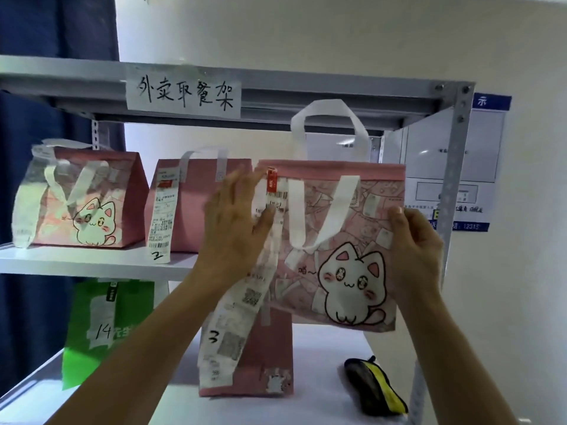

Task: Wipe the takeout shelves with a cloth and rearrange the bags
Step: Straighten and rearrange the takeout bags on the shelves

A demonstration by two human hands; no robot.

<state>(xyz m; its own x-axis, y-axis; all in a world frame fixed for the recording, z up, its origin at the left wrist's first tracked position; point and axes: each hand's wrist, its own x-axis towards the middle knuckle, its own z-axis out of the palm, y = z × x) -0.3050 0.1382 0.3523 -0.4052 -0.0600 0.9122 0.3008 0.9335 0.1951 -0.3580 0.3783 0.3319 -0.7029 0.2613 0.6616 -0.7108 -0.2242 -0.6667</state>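
While the right hand [414,240] is pinching the cat bag [337,240] at its right edge and the left hand [233,222] is lying flat-fingered on its left, the bag is hanging broadside before the upper shelf's [92,260] right end.

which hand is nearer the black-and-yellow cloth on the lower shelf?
Right. The right hand grips the cat bag's right edge, above the cloth. The left hand is on the bag's left side, farther over.

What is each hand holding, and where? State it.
Both hold the cat bag. The right hand grips its right edge; the left hand lies with straight fingers against its left side, at the receipt.
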